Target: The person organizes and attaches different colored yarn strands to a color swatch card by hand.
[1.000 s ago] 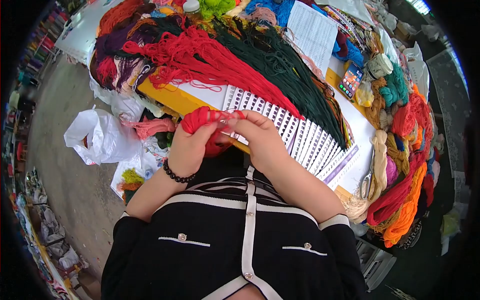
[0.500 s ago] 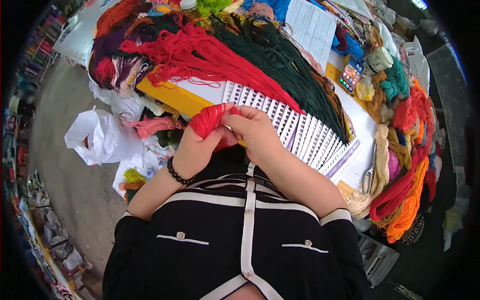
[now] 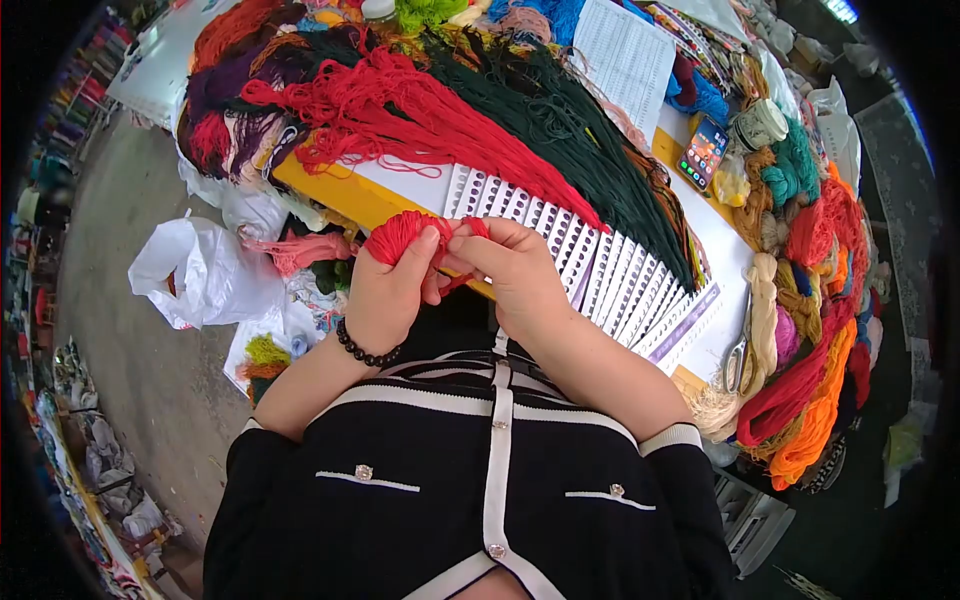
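Observation:
A bundle of red thread (image 3: 392, 236) is gripped in my left hand (image 3: 392, 290), its loops bulging above the thumb. My right hand (image 3: 515, 270) meets it from the right, thumb and fingers pinched on the same red thread. Both hands are held close together in front of my body, just off the table's yellow edge (image 3: 345, 205). Just beyond them lie a long red thread hank (image 3: 430, 125) and a dark green hank (image 3: 570, 140). Punched white thread cards (image 3: 620, 275) fan out under these hanks.
A phone (image 3: 703, 152), a lidded jar (image 3: 760, 122) and scissors (image 3: 735, 365) lie on the right among coloured yarn. An orange hank (image 3: 815, 420) hangs over the right edge. On the left is a white plastic bag (image 3: 195, 275). A printed sheet (image 3: 625, 65) lies at the back.
My left thumb has come up over the red bundle, and the bundle has shifted slightly left. My right hand has turned a little and stays pinched beside it.

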Motion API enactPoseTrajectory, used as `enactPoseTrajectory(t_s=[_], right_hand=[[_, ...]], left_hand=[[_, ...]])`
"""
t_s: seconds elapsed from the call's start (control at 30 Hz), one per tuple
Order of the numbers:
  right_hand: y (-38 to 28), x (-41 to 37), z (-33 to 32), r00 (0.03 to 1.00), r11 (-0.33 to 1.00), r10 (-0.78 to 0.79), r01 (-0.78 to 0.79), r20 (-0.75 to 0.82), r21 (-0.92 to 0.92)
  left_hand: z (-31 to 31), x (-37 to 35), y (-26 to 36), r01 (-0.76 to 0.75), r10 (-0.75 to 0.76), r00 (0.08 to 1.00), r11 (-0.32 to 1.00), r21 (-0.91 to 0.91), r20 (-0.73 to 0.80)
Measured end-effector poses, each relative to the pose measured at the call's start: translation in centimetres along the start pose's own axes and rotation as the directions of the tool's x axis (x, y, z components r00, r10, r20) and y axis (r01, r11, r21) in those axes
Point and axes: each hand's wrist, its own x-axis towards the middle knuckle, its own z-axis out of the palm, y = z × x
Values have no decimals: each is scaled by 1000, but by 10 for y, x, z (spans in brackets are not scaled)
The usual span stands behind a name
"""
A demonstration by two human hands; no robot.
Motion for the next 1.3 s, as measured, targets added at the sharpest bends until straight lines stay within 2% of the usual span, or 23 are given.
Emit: enactPoseTrajectory(t_s=[0.13, 0.23, 0.4, 0.67, 0.73, 0.9, 1.03, 1.1, 1.2, 1.3], right_hand=[[0, 0, 3, 998, 999, -36, 36, -61, 5], [2, 1, 0, 999, 1000, -21, 22, -47, 15], [4, 1, -2, 997, 999, -37, 37, -65, -2], [0, -2, -5, 999, 999, -37, 37, -5, 9], [1, -2, -3, 997, 999, -51, 50, -57, -12], [-4, -3, -1, 1000, 996, 6, -5, 10, -94], [-2, -2, -4, 1000, 997, 9, -9, 4, -73], [-3, -3, -3, 1000, 999, 9, -9, 27, -35], [-4, -5, -1, 999, 1000, 7, -6, 36, -1], [-5, -7, 4, 1000, 1000, 14, -14, 3, -7]], left_hand=[[0, 1, -1, 3, -3, 1000, 1000, -11, -4], [0, 2, -3, -4, 3, 1000, 998, -66, -17], [-1, 0, -2, 52, -46, 998, 986, -157, 45], [-1, -2, -2, 45, -33, 995, 991, -128, 93], [-2, -2, -3, 45, -33, 994, 993, -111, 105], [-1, -1, -3, 8, -13, 993, 999, 44, 114], [0, -2, -6, -17, 16, 993, 1000, 7, 119], [0, -2, -2, 52, -42, 993, 994, -92, 110], [1, -3, -1, 74, -62, 996, 979, -190, 72], [-2, 0, -3, 79, -69, 993, 991, -110, 92]])
